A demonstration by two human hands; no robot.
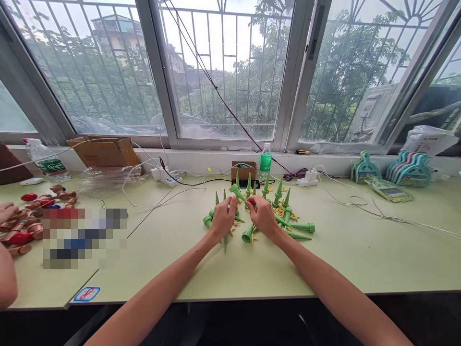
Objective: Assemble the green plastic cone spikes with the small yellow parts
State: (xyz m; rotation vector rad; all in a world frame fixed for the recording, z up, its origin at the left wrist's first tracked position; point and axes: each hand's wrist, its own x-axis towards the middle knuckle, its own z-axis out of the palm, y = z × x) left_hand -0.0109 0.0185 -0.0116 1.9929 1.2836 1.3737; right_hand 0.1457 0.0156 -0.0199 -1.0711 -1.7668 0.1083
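A green plastic plant-watering spike (238,193) is held at a slant above the table, its wider cap end up and to the left. My right hand (264,215) pinches it near its lower right part. Closed just under the cap end is my left hand (223,218); what its fingertips hold is hidden. Around both hands are more green spikes, some upright like this spike (278,191), others lying on their sides like this one (303,227). Small yellow plastic pieces (280,211) are scattered among them.
At the left, another person's hand (7,211) is by red and wooden toys (36,228). A small brown box (244,170) and a green bottle (265,159) stand behind the spikes. Cables (363,202) cross the table (378,259). Teal dustpan sets (408,169) stand back right.
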